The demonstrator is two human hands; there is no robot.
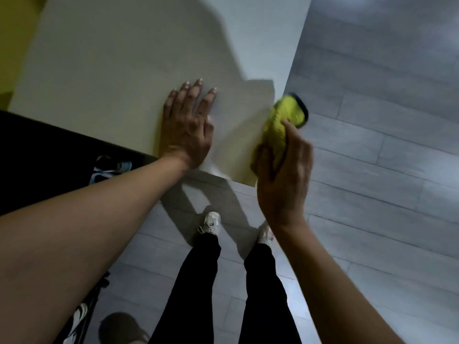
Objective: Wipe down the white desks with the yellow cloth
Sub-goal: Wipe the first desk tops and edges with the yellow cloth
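A white desk fills the upper left of the head view, its near right corner pointing toward me. My left hand lies flat on the desk by its near edge, fingers straight and spread. My right hand grips a bunched yellow cloth with a dark trim at the desk's right corner; the cloth sticks up past the fingers and reaches over the right edge. Whether the cloth touches the desk surface is unclear because of motion blur.
Grey plank floor spreads to the right and below. My legs in black trousers and white shoes stand just in front of the desk corner. A dark area with shoes lies under the desk at left. A yellow wall borders the far left.
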